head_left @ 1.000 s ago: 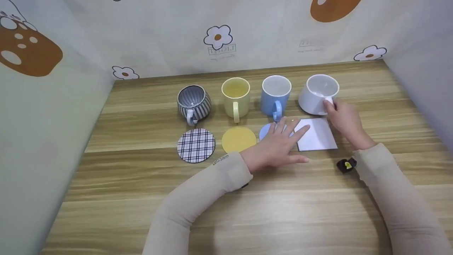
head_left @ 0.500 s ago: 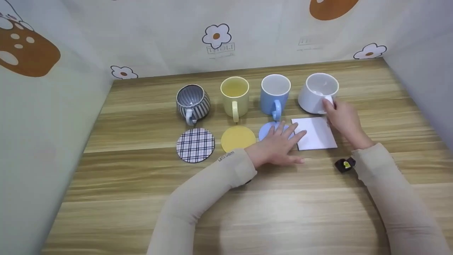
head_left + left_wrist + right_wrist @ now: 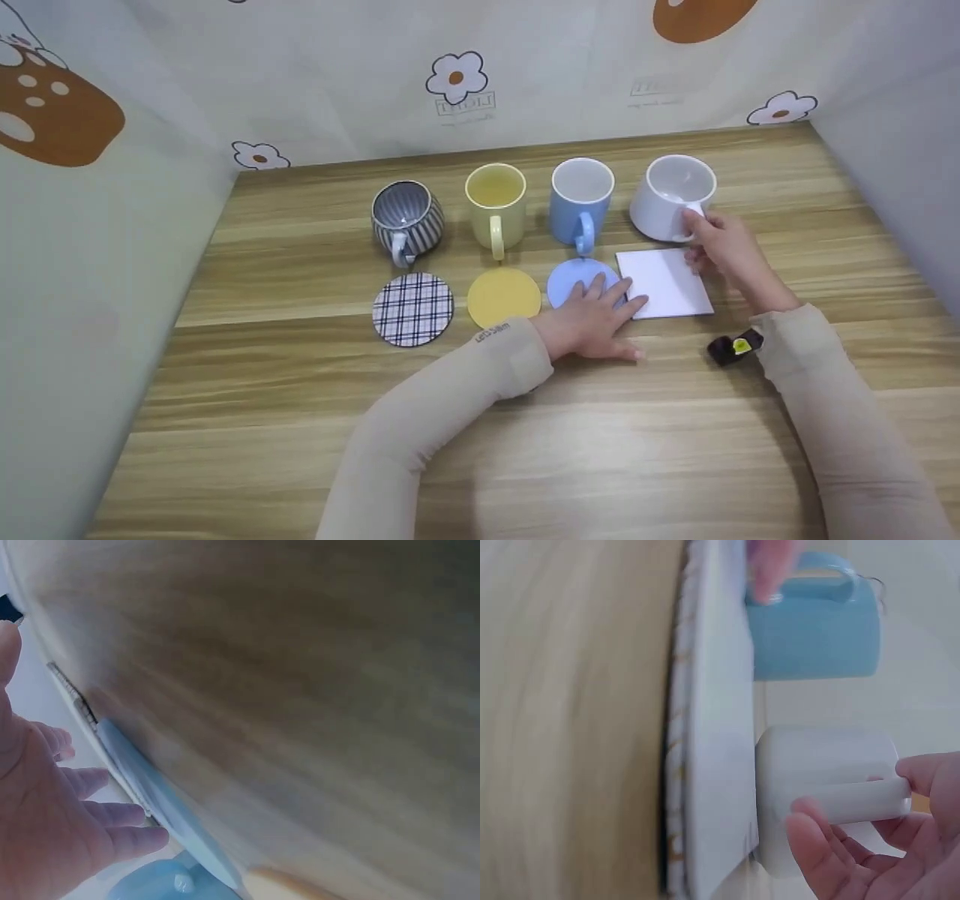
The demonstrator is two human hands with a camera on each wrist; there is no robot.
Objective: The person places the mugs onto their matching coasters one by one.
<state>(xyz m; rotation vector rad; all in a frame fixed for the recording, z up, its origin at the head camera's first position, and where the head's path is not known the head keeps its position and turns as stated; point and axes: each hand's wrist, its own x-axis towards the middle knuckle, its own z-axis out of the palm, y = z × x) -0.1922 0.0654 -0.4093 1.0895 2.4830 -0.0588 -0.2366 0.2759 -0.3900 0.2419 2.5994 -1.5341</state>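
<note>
Tabletop (image 3: 225,465), wood-grained, in two rows

Behind, left to right: striped mug (image 3: 420,226), yellow mug (image 3: 482,221), blue mug (image 3: 564,217), white mug (image 3: 656,211). In front: round plaid coaster (image 3: 413,309), yellow coaster (image 3: 504,296), light-blue coaster (image 3: 570,274), square white coaster (image 3: 667,285). Over light-blue coaster: left hand (image 3: 592,322), spread wide, contact unclear. Pinched in right hand (image 3: 727,247): white mug's handle (image 3: 855,801).
</note>
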